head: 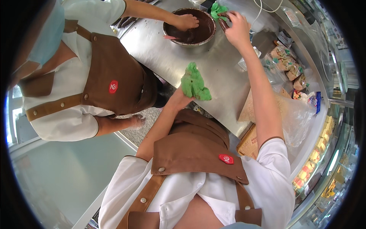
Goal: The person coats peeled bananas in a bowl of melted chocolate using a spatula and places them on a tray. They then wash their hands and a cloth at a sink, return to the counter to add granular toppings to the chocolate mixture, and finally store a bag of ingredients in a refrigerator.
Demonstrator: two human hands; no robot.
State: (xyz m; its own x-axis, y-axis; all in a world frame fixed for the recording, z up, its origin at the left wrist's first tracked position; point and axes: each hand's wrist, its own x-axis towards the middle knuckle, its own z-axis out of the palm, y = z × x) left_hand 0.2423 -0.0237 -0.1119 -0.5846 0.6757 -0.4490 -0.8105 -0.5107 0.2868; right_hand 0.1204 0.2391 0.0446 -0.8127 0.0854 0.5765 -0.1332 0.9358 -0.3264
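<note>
My left hand (180, 98) holds a crumpled, soft green piece (195, 83) above the near edge of the steel table (211, 61); whether it is cloth or sponge I cannot tell. Reaching far forward, my right hand (236, 28) has a dark brown coating on its thumb and forefinger, which pinch a second green piece (218, 11) just right of the bowl. The round metal bowl (187, 44) contains a dark brown, chocolate-like mass (200, 30). A co-worker's hand (188, 22) is in that mass, and a pinkish handle or strip (170, 37) sticks over the rim.
A co-worker in a brown apron (117, 71) stands at the left, the other hand (137, 121) low beside the table. On the right are wrapped packages (287, 61), a clear plastic bag (300, 117) and a wicker-like printed tray (247, 143). A white cable (260, 10) runs at the top.
</note>
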